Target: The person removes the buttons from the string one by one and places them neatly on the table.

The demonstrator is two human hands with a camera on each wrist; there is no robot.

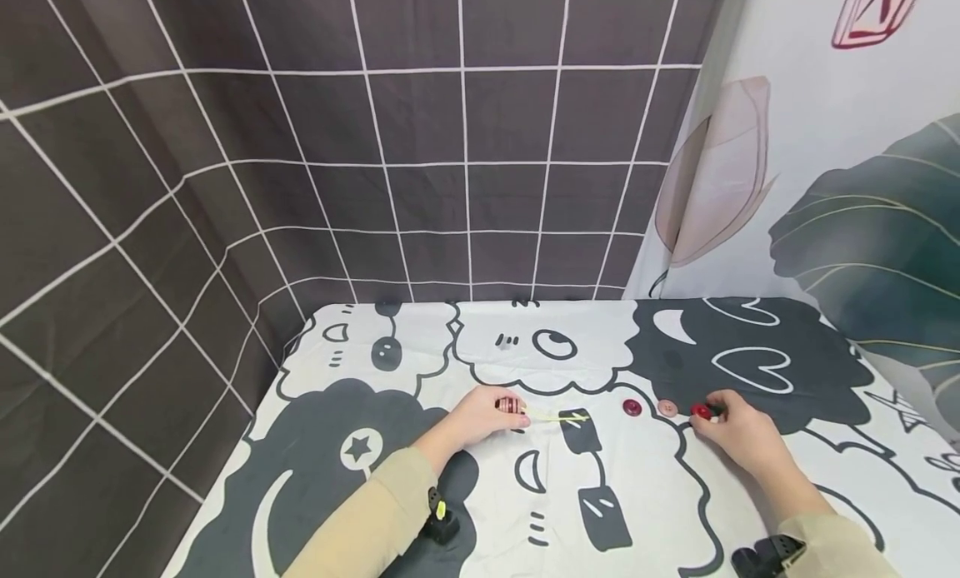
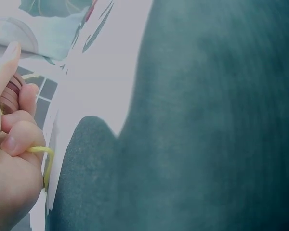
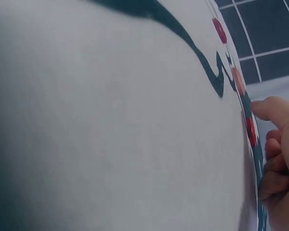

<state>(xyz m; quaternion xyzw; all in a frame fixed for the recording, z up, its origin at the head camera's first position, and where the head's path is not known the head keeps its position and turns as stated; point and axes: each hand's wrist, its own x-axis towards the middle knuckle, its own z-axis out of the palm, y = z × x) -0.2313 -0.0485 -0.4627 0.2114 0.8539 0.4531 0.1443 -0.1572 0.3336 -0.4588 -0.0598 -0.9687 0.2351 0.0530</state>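
Note:
My left hand (image 1: 483, 416) grips a short stack of reddish and pink buttons (image 1: 510, 406), seen edge-on between thumb and fingers. A yellow cord (image 1: 555, 418) runs out of the stack to the right, and in the left wrist view a yellow cord end (image 2: 49, 166) hangs below the curled fingers. My right hand (image 1: 742, 432) has its thumb and index finger around a bright red button (image 1: 702, 411) at the cloth; the right wrist view shows this red button (image 3: 251, 131) beside the fingertips. To its left lie a pink button (image 1: 667, 408) and a dark red button (image 1: 632, 407), in one row.
A white cloth with dark grey cartoon drawings (image 1: 555, 503) covers the table. Behind it hangs a dark curtain with a white grid (image 1: 510, 195). On the right is a pale curtain with leaf prints (image 1: 862, 228). Black wrist devices (image 1: 441, 524) sit at both cuffs.

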